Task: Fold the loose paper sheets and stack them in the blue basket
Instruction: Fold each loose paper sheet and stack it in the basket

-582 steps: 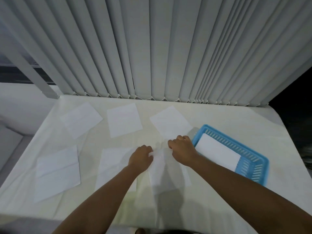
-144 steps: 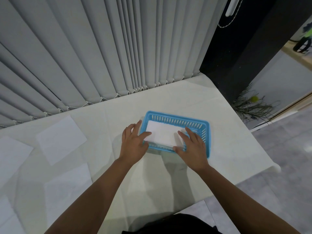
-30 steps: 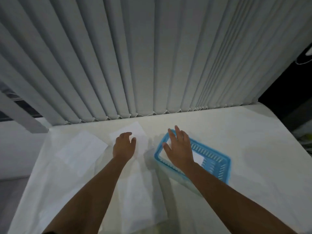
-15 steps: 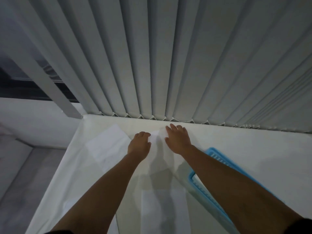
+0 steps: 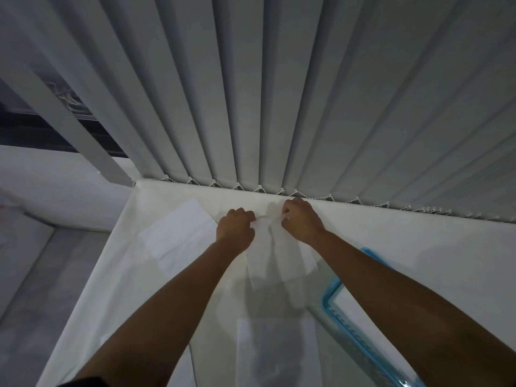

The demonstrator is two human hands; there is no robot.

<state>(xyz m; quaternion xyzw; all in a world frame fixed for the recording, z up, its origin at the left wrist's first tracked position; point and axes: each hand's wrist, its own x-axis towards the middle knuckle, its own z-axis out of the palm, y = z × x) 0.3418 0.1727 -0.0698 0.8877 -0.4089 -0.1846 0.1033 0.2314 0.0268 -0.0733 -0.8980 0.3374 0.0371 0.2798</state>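
**What I can't make out from here**

My right forearm (image 5: 405,297) covers most of the blue basket (image 5: 333,289) at the lower right of the frame, so its contents are hidden from me. The bottom edge cuts off the nearest paper sheet (image 5: 276,353). Curled fingers (image 5: 245,215) hide how I pinch the held sheet (image 5: 279,261).

A white-covered desk (image 5: 418,255) carries loose paper sheets (image 5: 176,236). The blue basket (image 5: 360,347) sits at its right, beside another sheet (image 5: 276,353).
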